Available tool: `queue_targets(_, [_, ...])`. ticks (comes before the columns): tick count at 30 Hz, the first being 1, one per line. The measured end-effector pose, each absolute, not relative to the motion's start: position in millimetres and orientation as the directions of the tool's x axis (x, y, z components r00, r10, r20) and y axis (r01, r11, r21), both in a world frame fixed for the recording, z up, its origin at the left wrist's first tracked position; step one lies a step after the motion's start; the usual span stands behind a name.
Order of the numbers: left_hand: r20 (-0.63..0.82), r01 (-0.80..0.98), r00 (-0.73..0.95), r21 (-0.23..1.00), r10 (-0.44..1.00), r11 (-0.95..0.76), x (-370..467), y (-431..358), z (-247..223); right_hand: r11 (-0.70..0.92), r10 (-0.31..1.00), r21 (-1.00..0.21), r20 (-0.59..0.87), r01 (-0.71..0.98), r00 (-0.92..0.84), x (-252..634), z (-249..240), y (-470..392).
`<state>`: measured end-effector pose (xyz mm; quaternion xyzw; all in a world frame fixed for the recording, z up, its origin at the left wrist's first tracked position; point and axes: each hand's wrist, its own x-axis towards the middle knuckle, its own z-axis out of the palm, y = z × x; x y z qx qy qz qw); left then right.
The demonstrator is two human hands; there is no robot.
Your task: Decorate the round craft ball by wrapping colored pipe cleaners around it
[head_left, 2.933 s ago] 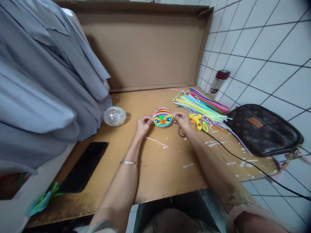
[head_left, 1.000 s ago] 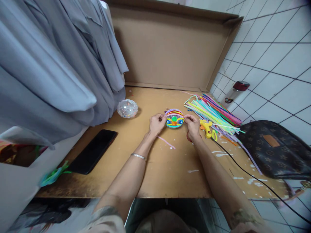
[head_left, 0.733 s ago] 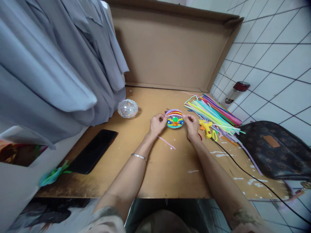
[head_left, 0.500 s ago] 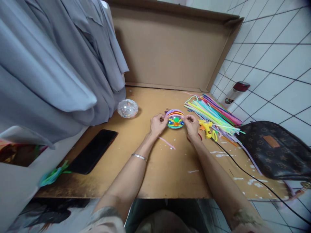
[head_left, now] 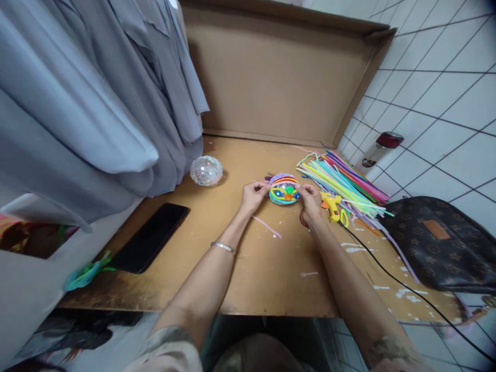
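Between my hands is a clear plastic ball (head_left: 284, 189) decorated with bright pipe cleaners: purple, red and yellow bands on top, blue, green and orange shapes on its front, teal below. The fingers of my left hand (head_left: 254, 195) are closed in a pinch at its left side. My right hand (head_left: 310, 200) pinches its right side, thumb and fingers against the edge. A yellow glue gun (head_left: 331, 205) lies just right of my right hand. On the table below the ball is a pink pipe cleaner (head_left: 266, 226).
A second clear ball (head_left: 206, 170) sits at the back left, beside hanging grey cloth (head_left: 166, 93). A black phone (head_left: 149, 237) lies at left. Pipe cleaners (head_left: 344, 178), a dark patterned bag (head_left: 445, 248) and the glue gun's cord (head_left: 382, 266) occupy the right. Cardboard (head_left: 279, 82) stands behind.
The decorated ball has turned slightly in my fingers, its front shapes now sitting a little lower and rightward. Both hands keep hold of it. The whole view has shifted slightly.
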<state>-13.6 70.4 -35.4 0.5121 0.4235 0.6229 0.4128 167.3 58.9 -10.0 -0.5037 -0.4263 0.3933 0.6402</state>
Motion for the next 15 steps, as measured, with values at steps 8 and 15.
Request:
queue_targets(8, [0.166,-0.321,-0.075,0.930,0.983,-0.182,-13.6,70.5,-33.8,0.230,0.913,-0.973,0.219,0.010,0.343,168.5,-5.4,58.6])
queue_targets(15, [0.164,-0.313,-0.054,0.934,0.985,-0.172,-14.6,71.8,-34.9,0.250,0.907,-0.968,0.241,0.021,0.344,167.1,-5.6,59.1])
